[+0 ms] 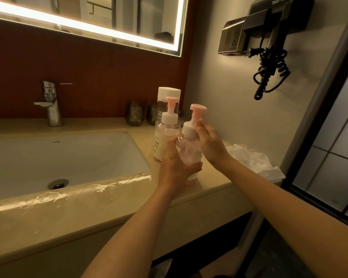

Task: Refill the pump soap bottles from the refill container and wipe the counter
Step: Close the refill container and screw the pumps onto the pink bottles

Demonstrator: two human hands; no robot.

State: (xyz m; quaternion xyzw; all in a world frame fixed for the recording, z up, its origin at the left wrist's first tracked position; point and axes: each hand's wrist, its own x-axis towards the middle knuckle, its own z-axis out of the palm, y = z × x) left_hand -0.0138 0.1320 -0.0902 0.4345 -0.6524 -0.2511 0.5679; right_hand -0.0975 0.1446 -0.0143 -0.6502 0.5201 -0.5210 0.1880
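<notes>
As left hand grips pump bottle, right hand holds its cap

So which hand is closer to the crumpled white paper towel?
Right. The right hand, at the pink pump bottle's collar, is beside the towel; the left hand grips the bottle farther left.

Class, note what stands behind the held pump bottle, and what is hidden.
A second pump bottle and a taller white-capped container stand behind it, overlapping. The left hand and held bottle cover their lower right parts.

Forearms outstretched; left hand low, right hand higher, both curled.
</notes>
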